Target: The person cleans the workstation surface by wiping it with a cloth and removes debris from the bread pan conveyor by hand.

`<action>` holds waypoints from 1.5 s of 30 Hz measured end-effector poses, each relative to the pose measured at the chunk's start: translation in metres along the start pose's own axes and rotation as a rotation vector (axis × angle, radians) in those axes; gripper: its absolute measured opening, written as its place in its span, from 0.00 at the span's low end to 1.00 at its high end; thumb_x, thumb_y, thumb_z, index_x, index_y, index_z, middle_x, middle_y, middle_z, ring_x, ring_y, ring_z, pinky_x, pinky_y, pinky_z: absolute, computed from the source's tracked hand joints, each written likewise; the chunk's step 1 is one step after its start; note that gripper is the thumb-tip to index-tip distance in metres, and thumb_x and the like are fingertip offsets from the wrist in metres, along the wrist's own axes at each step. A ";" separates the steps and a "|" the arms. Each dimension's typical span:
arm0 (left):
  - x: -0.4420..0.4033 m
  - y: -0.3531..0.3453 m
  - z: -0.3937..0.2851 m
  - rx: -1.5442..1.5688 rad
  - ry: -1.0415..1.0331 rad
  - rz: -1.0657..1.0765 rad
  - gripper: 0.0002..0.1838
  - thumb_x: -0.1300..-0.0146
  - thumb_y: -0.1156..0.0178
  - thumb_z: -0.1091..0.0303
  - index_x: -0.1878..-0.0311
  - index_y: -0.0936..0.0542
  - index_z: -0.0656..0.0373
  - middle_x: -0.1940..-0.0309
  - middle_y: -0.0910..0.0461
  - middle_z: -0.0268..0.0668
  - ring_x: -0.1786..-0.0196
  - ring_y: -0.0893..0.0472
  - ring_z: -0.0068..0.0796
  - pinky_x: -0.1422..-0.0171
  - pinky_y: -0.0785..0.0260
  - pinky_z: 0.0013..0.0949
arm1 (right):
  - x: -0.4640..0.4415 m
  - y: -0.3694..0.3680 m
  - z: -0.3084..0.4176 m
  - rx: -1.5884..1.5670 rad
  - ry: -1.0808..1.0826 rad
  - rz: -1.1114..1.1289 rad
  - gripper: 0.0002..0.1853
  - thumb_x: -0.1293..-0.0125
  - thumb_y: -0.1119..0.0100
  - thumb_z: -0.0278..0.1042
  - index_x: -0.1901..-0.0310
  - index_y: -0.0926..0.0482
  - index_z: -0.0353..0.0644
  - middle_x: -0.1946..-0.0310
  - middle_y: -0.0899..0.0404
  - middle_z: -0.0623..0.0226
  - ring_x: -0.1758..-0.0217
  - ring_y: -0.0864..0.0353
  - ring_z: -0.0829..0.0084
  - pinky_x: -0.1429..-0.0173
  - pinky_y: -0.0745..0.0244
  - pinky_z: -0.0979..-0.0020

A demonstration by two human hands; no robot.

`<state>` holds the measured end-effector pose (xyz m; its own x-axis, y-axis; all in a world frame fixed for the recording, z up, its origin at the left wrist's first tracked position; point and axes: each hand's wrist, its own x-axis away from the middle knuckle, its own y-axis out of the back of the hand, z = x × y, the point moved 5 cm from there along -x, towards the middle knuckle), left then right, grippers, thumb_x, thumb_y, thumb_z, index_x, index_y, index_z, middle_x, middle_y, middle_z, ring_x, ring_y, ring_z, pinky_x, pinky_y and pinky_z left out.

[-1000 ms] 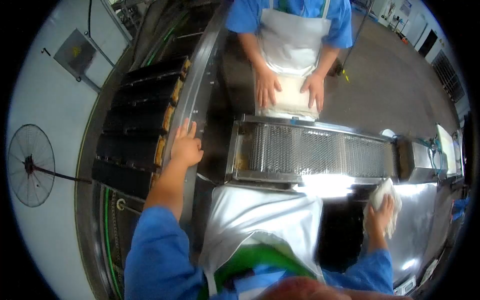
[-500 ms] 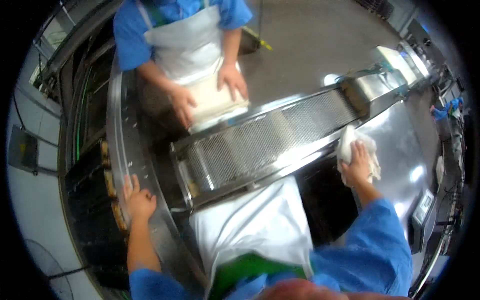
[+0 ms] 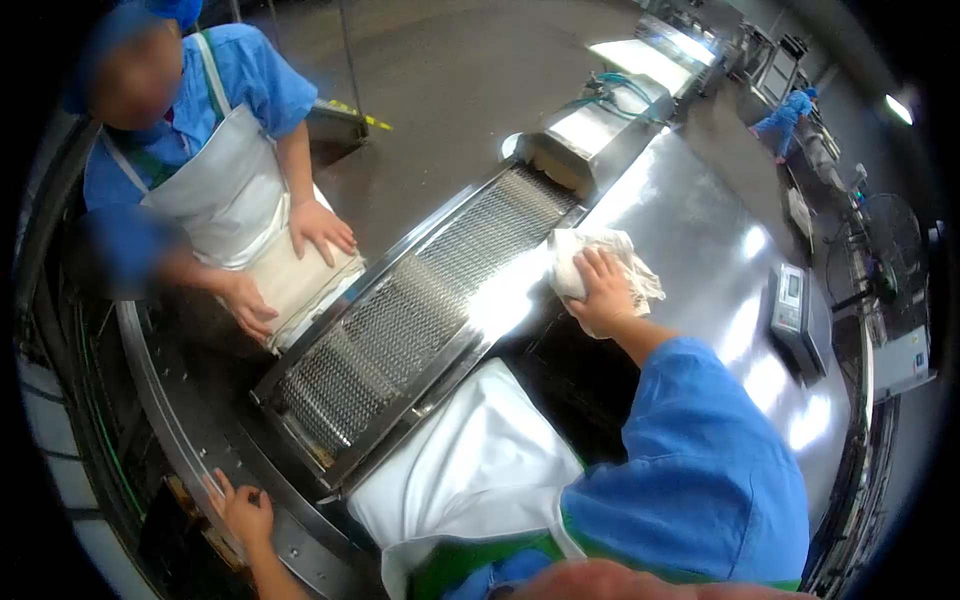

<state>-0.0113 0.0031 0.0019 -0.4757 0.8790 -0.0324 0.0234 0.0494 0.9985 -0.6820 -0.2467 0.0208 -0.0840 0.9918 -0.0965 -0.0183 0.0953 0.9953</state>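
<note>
My right hand [image 3: 606,292] grips a crumpled white cloth [image 3: 575,262] at the corner of a steel table [image 3: 690,230], beside the conveyor. Fingers curve over the top of the cloth, and its loose edge hangs out to the right. At lower left, my left hand [image 3: 246,515] rests on the curved steel rim [image 3: 180,435] with its fingers apart and nothing in them. Between my hands lies the wire-mesh conveyor belt [image 3: 420,305]. Across it, another person's hands rest on a pale folded cloth stack [image 3: 300,275].
A co-worker in a white apron [image 3: 225,190] stands opposite, close to the conveyor. A digital scale [image 3: 795,310] sits on the right of the steel table. A metal housing [image 3: 595,135] covers the conveyor's far end. Farther back is another person [image 3: 785,122] in blue.
My view has turned right, so the conveyor and co-worker appear farther left. My right hand is still on the cloth at the table corner, and my left hand stays on the rim.
</note>
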 end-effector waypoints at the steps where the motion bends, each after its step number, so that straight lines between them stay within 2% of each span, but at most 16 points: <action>1: 0.000 0.003 -0.002 0.003 -0.010 -0.005 0.05 0.54 0.30 0.69 0.75 0.16 0.57 0.23 0.44 0.46 0.19 0.55 0.50 0.18 0.57 0.49 | -0.001 0.000 0.002 -0.042 0.021 -0.029 0.41 0.45 0.31 0.46 0.30 0.35 0.45 0.26 0.42 0.56 0.22 0.49 0.51 0.20 0.51 0.54; 9: 0.002 0.010 -0.006 0.022 0.050 0.008 0.06 0.57 0.29 0.70 0.75 0.17 0.57 0.24 0.41 0.50 0.19 0.53 0.54 0.19 0.57 0.50 | -0.001 0.008 0.008 -0.041 0.001 -0.028 0.39 0.45 0.31 0.46 0.32 0.33 0.45 0.27 0.40 0.58 0.22 0.49 0.51 0.21 0.51 0.52; 12: -0.003 0.005 0.001 0.183 0.071 0.048 0.06 0.57 0.29 0.70 0.75 0.17 0.59 0.25 0.42 0.53 0.19 0.54 0.56 0.19 0.57 0.51 | 0.000 0.003 0.004 -0.028 0.017 -0.042 0.40 0.45 0.30 0.46 0.32 0.33 0.45 0.27 0.40 0.58 0.22 0.49 0.51 0.20 0.51 0.52; 14: 0.002 0.029 -0.025 -0.044 0.046 0.131 0.07 0.46 0.30 0.66 0.66 0.14 0.58 0.24 0.45 0.53 0.19 0.56 0.51 0.17 0.59 0.49 | 0.000 0.004 0.002 -0.040 0.015 -0.039 0.40 0.45 0.30 0.47 0.31 0.34 0.46 0.27 0.40 0.58 0.21 0.49 0.52 0.20 0.51 0.52; 19: -0.005 0.030 -0.034 -0.188 0.101 0.261 0.11 0.41 0.33 0.60 0.62 0.13 0.57 0.24 0.43 0.51 0.18 0.56 0.50 0.17 0.61 0.49 | 0.000 0.007 0.003 -0.048 0.017 0.003 0.40 0.43 0.31 0.48 0.30 0.35 0.47 0.26 0.43 0.58 0.21 0.50 0.53 0.19 0.53 0.54; 20: -0.013 -0.010 0.009 0.013 0.273 0.375 0.11 0.41 0.34 0.59 0.62 0.13 0.56 0.24 0.42 0.50 0.19 0.55 0.49 0.17 0.61 0.49 | 0.000 0.006 0.002 -0.049 0.020 0.008 0.40 0.43 0.32 0.49 0.30 0.35 0.47 0.25 0.44 0.58 0.20 0.52 0.53 0.19 0.54 0.54; 22: -0.009 -0.018 0.019 0.216 0.447 0.488 0.12 0.40 0.34 0.58 0.63 0.13 0.56 0.25 0.41 0.48 0.19 0.54 0.48 0.17 0.60 0.49 | 0.000 0.005 0.000 -0.053 0.020 0.011 0.40 0.42 0.32 0.49 0.30 0.35 0.47 0.25 0.44 0.58 0.20 0.52 0.53 0.19 0.54 0.54; 24: -0.002 0.008 -0.005 -0.141 -0.022 0.280 0.23 0.31 0.45 0.47 0.46 0.18 0.55 0.52 0.16 0.46 0.50 0.19 0.52 0.45 0.26 0.49 | 0.002 0.005 0.000 -0.055 0.015 0.019 0.40 0.42 0.32 0.49 0.30 0.36 0.47 0.25 0.44 0.58 0.20 0.52 0.53 0.19 0.54 0.54; 25: 0.001 0.018 -0.022 -0.140 -0.022 0.283 0.23 0.31 0.45 0.47 0.46 0.18 0.55 0.52 0.16 0.46 0.50 0.19 0.52 0.45 0.26 0.49 | 0.001 0.005 0.000 -0.058 0.007 0.027 0.41 0.43 0.31 0.48 0.29 0.36 0.48 0.24 0.45 0.58 0.20 0.53 0.53 0.19 0.55 0.54; 27: 0.003 0.044 -0.048 -0.243 0.142 0.188 0.10 0.41 0.33 0.60 0.63 0.12 0.56 0.25 0.38 0.45 0.19 0.52 0.48 0.18 0.57 0.49 | -0.002 0.010 0.005 -0.064 0.032 0.040 0.42 0.43 0.30 0.47 0.28 0.37 0.48 0.24 0.45 0.58 0.19 0.54 0.53 0.18 0.56 0.54; 30: 0.006 0.041 -0.042 -0.105 0.094 0.167 0.08 0.42 0.34 0.61 0.66 0.12 0.53 0.24 0.39 0.40 0.19 0.51 0.47 0.17 0.59 0.48 | -0.005 0.017 0.009 -0.011 -0.039 0.176 0.43 0.39 0.33 0.50 0.26 0.42 0.46 0.23 0.48 0.56 0.19 0.55 0.52 0.18 0.58 0.52; 31: 0.006 0.036 -0.031 -0.043 0.035 0.066 0.05 0.52 0.30 0.65 0.71 0.14 0.53 0.25 0.38 0.46 0.21 0.49 0.56 0.18 0.58 0.52 | -0.003 0.014 0.011 -0.026 -0.053 0.176 0.43 0.39 0.33 0.49 0.26 0.42 0.46 0.22 0.49 0.56 0.19 0.55 0.53 0.18 0.58 0.52; 33: 0.004 0.034 -0.036 -0.064 0.083 0.070 0.05 0.51 0.30 0.63 0.72 0.13 0.52 0.24 0.40 0.45 0.21 0.50 0.54 0.17 0.58 0.48 | -0.001 0.011 0.005 0.038 -0.067 0.149 0.43 0.40 0.32 0.47 0.26 0.41 0.46 0.23 0.48 0.57 0.19 0.54 0.53 0.18 0.58 0.52; 38: -0.005 0.007 -0.008 -0.001 -0.050 -0.025 0.05 0.54 0.30 0.64 0.73 0.13 0.52 0.26 0.38 0.49 0.20 0.50 0.54 0.19 0.56 0.53 | -0.007 0.000 0.002 -0.025 -0.004 0.061 0.43 0.44 0.30 0.42 0.28 0.39 0.41 0.25 0.44 0.53 0.20 0.52 0.50 0.19 0.56 0.52; 41: 0.001 0.000 -0.002 0.002 -0.085 -0.057 0.05 0.54 0.30 0.64 0.74 0.13 0.52 0.27 0.37 0.49 0.20 0.50 0.54 0.19 0.55 0.54 | -0.002 -0.008 -0.002 -0.036 0.090 -0.103 0.44 0.49 0.28 0.36 0.30 0.37 0.40 0.28 0.40 0.54 0.22 0.47 0.48 0.21 0.51 0.52; 45: 0.001 0.005 -0.004 0.037 -0.115 -0.104 0.05 0.54 0.30 0.64 0.73 0.13 0.51 0.27 0.36 0.49 0.21 0.49 0.55 0.20 0.55 0.56 | -0.006 -0.004 0.000 -0.056 0.089 -0.068 0.40 0.47 0.31 0.38 0.32 0.36 0.39 0.29 0.38 0.51 0.23 0.47 0.46 0.21 0.52 0.51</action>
<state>-0.0147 0.0022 0.0072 -0.3732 0.9167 -0.1429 0.0123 0.1589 0.9872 -0.6818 -0.2527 0.0168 -0.1687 0.9715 -0.1666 -0.0822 0.1545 0.9846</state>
